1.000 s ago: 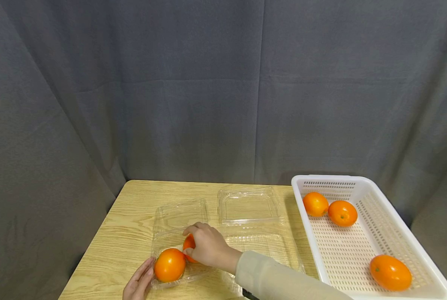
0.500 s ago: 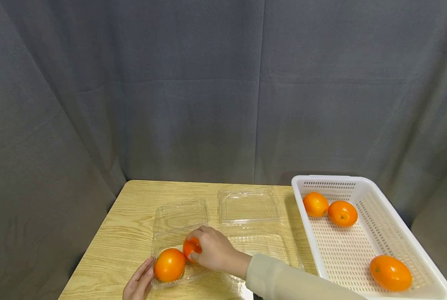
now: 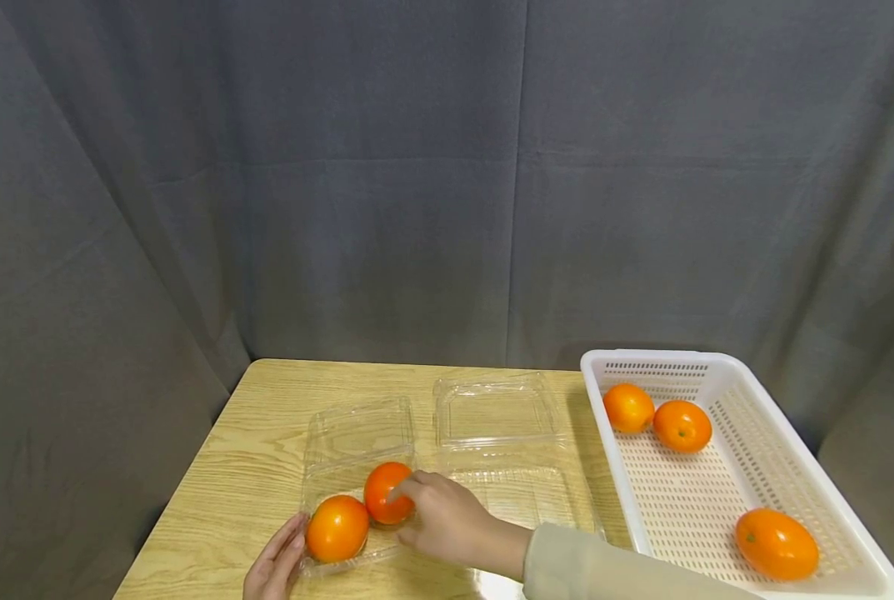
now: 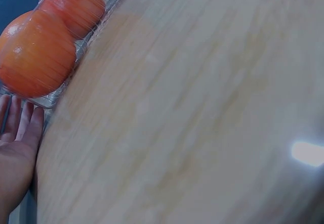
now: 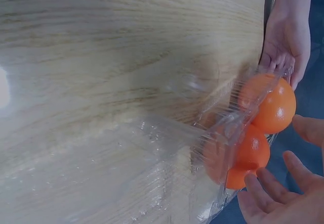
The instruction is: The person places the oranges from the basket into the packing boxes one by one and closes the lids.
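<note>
Two oranges (image 3: 337,529) sit in a clear container (image 3: 336,478); released right hand (image 3: 450,518) is beside them, unclenched left hand (image 3: 275,560) touches the edge.

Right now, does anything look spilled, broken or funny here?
Nothing stands out. Two orange fruits sit together in an open clear box, three more fruits lie in the white basket, and I see no spill or damage.
</note>
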